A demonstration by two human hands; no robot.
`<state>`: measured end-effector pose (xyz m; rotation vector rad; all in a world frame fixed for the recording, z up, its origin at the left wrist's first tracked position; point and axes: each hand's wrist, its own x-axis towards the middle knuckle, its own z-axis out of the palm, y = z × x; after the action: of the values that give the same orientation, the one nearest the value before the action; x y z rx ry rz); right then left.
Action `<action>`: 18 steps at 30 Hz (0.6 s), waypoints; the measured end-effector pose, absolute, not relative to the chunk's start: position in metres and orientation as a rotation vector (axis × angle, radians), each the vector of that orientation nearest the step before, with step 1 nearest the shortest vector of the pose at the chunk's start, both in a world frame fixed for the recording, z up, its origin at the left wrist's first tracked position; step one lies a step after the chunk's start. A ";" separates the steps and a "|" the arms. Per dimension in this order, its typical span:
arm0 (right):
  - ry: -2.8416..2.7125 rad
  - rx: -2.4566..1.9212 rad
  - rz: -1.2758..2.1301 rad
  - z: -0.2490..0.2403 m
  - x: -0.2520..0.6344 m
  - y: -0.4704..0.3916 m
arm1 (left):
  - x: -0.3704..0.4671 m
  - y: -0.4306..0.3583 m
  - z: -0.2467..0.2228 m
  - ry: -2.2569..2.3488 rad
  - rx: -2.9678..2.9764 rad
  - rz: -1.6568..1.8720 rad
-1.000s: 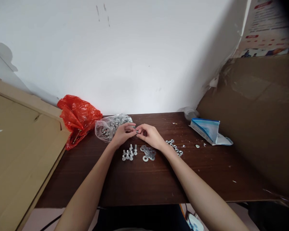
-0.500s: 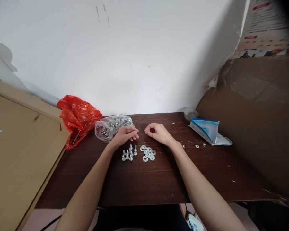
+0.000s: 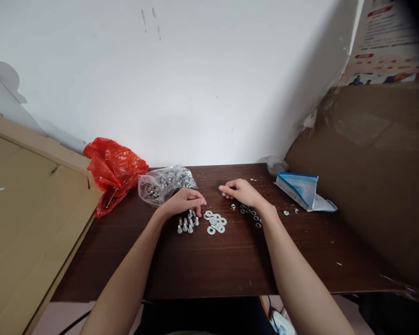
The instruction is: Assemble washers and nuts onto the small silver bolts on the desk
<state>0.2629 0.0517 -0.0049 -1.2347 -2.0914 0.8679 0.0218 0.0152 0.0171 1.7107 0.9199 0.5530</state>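
Note:
My left hand point(image 3: 185, 201) is over the back edge of a group of upright silver bolts point(image 3: 188, 223), fingers apart, with nothing visible in it. To the right of the bolts lies a loose pile of flat washers point(image 3: 215, 222). My right hand point(image 3: 238, 191) hovers behind several small nuts point(image 3: 253, 213), its thumb and fingers pinched together; whatever they hold, if anything, is too small to make out. My right forearm partly covers the nuts.
A clear bag of metal parts point(image 3: 171, 179) lies behind my left hand, beside a red plastic bag point(image 3: 113, 167). Blue-white packaging point(image 3: 302, 188) lies at the right. Cardboard point(image 3: 31, 204) stands at the left, with more point(image 3: 377, 167) at the right.
My left hand has moved slightly right and down toward the bolts. My right hand has shifted right, and the nuts that my arm was hiding now show.

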 end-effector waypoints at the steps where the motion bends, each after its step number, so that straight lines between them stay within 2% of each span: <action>1: -2.091 -1.222 0.912 -0.005 0.262 0.051 | 0.022 0.015 0.017 0.922 1.718 0.548; 8: -2.046 -1.225 1.158 -0.003 0.259 0.047 | 0.022 0.015 0.018 0.930 1.750 0.530; 18: -2.065 -1.293 1.081 0.002 0.257 0.044 | 0.023 0.014 0.020 0.903 1.677 0.500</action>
<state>0.2573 0.0438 0.0021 -1.2933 -2.0646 1.0811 0.0226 0.0139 0.0198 1.6772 0.9028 0.5001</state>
